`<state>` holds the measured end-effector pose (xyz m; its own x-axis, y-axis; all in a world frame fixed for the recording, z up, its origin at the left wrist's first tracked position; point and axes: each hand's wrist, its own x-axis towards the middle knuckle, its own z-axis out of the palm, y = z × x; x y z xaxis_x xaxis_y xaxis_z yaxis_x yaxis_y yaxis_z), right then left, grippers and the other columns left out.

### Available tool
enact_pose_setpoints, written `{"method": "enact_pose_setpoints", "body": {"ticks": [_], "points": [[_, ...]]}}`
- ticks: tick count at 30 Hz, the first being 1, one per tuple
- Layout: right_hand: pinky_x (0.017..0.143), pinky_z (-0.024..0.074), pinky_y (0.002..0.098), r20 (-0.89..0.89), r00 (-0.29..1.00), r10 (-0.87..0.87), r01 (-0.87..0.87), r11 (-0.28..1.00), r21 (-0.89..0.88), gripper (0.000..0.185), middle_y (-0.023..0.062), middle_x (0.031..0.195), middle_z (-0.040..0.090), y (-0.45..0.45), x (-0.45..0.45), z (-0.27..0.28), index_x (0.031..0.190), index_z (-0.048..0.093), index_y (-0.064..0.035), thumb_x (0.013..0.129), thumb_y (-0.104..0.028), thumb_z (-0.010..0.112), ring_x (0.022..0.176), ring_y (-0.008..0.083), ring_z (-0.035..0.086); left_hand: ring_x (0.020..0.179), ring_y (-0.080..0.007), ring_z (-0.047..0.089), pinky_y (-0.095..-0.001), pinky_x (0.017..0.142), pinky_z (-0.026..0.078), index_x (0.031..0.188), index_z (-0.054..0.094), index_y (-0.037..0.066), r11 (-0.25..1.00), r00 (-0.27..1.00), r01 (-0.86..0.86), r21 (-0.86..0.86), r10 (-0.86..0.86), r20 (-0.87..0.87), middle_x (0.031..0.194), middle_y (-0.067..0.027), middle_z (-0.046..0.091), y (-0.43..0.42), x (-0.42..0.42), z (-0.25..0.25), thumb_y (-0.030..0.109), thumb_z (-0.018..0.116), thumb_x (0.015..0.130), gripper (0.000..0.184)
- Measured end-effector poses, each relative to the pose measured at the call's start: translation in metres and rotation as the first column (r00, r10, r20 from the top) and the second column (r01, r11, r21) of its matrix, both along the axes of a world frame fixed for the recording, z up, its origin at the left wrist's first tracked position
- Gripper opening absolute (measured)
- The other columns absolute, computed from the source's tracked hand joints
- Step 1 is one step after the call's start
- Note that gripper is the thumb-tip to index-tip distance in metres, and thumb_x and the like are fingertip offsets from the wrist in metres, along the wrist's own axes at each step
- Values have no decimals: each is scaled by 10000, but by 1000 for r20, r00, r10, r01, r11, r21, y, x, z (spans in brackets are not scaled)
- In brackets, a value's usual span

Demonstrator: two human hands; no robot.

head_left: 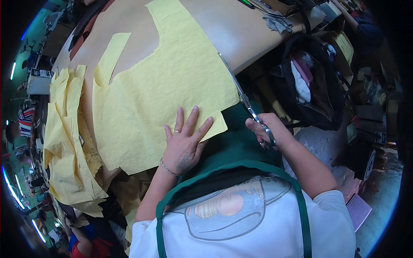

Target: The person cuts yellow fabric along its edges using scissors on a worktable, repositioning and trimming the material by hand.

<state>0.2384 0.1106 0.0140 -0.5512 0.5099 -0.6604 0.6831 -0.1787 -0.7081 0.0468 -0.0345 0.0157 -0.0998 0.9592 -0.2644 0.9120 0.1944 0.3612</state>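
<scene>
A large sheet of yellow leather-like material [163, 77] with a slightly wrinkled surface lies on the table, its lower edge near my body. My left hand [186, 137] presses flat on its near right corner, fingers spread. In my right hand [269, 129] is a pair of long metal scissors [249, 105], fingers wrapped round the handles. The blades point up and left along the sheet's right edge. From this angle it is unclear whether the blades touch the material. A notch shows at the corner between my two hands.
More yellow pieces [69, 142] hang folded over the table's left side. The tan tabletop [228, 26] extends away from me. At the right sits an open black bag [314, 81] with things inside. Tools and a grey cloth [277, 21] lie at the far right corner. Other people are at the left.
</scene>
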Motion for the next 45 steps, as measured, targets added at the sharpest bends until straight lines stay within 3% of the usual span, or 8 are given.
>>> {"method": "enact_pose_setpoints", "body": {"ticks": [5, 8, 15, 24, 27, 39, 45], "points": [[388, 383, 211, -52, 997, 60, -61, 998, -3, 629, 3, 482, 453, 4, 5, -3, 616, 425, -81, 646, -708, 469, 419, 81, 474, 1276, -386, 69, -657, 910, 139, 1267, 353, 283, 1000, 1000, 6, -9, -6, 3, 1390, -87, 165, 0, 0, 1, 172, 478, 801, 496], [416, 390, 211, -120, 992, 33, -45, 994, -98, 633, 1, 512, 455, 11, 3, -7, 629, 423, -81, 656, -713, 445, 448, 81, 471, 1275, -387, 73, -657, 908, 144, 1266, 355, 284, 1000, 1000, 19, -9, -19, 4, 1390, -87, 167, -1, 1, 3, 177, 488, 794, 502], [433, 394, 214, -136, 991, 17, -31, 994, -102, 661, 1, 520, 450, 20, -12, -5, 628, 420, -74, 653, -735, 403, 456, 81, 467, 1275, -386, 74, -667, 895, 154, 1264, 356, 294, 999, 999, 42, -11, -42, 26, 1390, -85, 170, -6, 3, 6, 197, 515, 775, 524], [389, 369, 196, -114, 993, -40, 33, 997, -68, 615, -7, 487, 437, 14, -11, -8, 614, 425, -85, 645, -696, 481, 417, 67, 450, 1272, -391, 71, -680, 875, 176, 1282, 304, 322, 997, 997, 75, -4, -75, 19, 1392, -74, 147, -8, 2, 2, 211, 542, 766, 579], [409, 412, 224, -92, 995, -42, 37, 998, -52, 701, 19, 485, 456, 13, -10, -10, 626, 465, -45, 598, -745, 480, 414, 93, 478, 1271, -392, 75, -681, 874, 175, 1281, 306, 324, 997, 997, 73, -3, -73, 22, 1391, -75, 151, -8, 2, 1, 215, 538, 769, 572], [395, 399, 215, -37, 996, -78, 76, 996, -53, 648, 4, 456, 439, 6, -10, -4, 610, 471, -48, 634, -693, 519, 388, 86, 460, 1271, -393, 75, -685, 873, 169, 1280, 308, 327, 997, 996, 77, -6, -77, 36, 1392, -76, 150, -8, 4, 2, 213, 535, 768, 571], [429, 395, 217, -111, 993, -42, 30, 994, -107, 645, 8, 500, 445, 16, -14, -2, 605, 420, -82, 645, -726, 444, 450, 90, 475, 1273, -393, 67, -684, 882, 167, 1275, 321, 316, 994, 994, 106, -31, -105, 39, 1392, -78, 146, -9, 6, 5, 184, 563, 734, 607]]}}
